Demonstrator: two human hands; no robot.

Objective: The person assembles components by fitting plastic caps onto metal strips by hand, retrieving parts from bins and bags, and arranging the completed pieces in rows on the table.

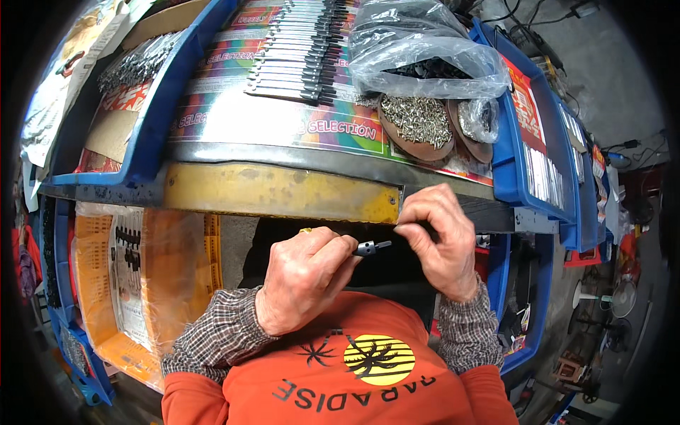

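Observation:
My left hand [301,276] is closed around a small grey metal cylinder with a thin tip [372,247], which sticks out past the fingers toward the right. Most of the piece is hidden inside the fist. My right hand [450,241] is raised just to the right of that tip, apart from it. Its thumb and index finger are pinched together by the bench edge, and whatever they hold is too small to make out. Beyond the hands, a row of slim silver pieces with black ends [294,57] lies on the bench.
A brown dish [432,152] of small metal parts stands under a clear plastic bag [425,53]. Blue trays flank the bench at left [152,113] and right [520,185]. A yellow strip [283,190] lines the bench front. An orange crate [92,248] sits lower left.

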